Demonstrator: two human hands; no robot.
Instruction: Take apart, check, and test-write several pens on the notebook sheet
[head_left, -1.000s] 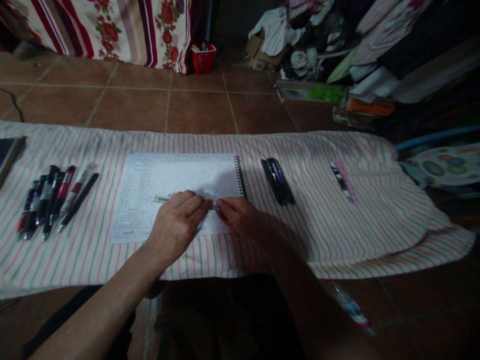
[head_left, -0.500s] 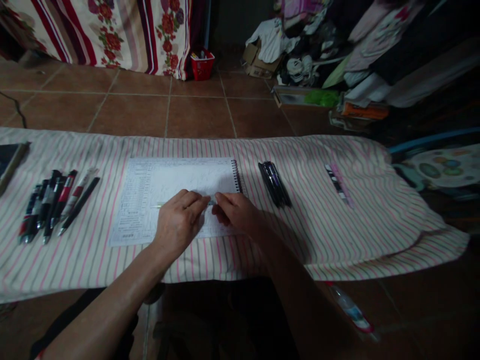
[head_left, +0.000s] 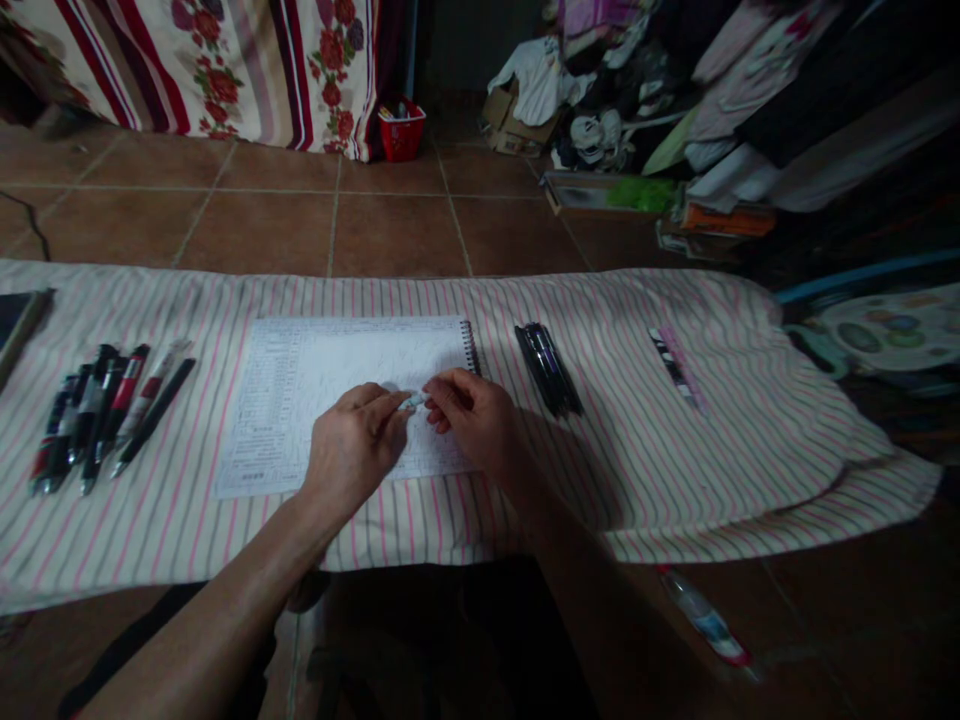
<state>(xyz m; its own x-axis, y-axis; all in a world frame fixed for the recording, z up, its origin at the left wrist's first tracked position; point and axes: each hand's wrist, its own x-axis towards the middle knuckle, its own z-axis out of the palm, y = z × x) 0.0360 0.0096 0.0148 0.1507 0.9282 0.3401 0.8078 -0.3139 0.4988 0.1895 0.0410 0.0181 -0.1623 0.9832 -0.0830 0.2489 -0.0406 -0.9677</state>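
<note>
Over the spiral notebook (head_left: 277, 450), my left hand (head_left: 356, 430) is closed in a pinch round a slim, pale, bluish pen (head_left: 412, 401). Only a short piece of the pen shows between the hands; the rest is hidden by my left fingers. My right hand (head_left: 472, 410) pinches at the pen's right end with thumb and forefinger, its other fingers curled. The notebook lies flat with its coil on the right, and its page is covered with printing and faint marks.
Several pens (head_left: 112, 410) lie in a group at left. A bundle of dark pens (head_left: 547, 370) lies right of the notebook, and a black-and-white pen (head_left: 673, 368) beside a pink one (head_left: 684, 370) farther right. A striped cloth (head_left: 712, 470) covers the table.
The pen's left end, seen sticking out past my left hand before, no longer shows. More of its pale piece is visible between the hands. My right hand has turned and risen slightly.
</note>
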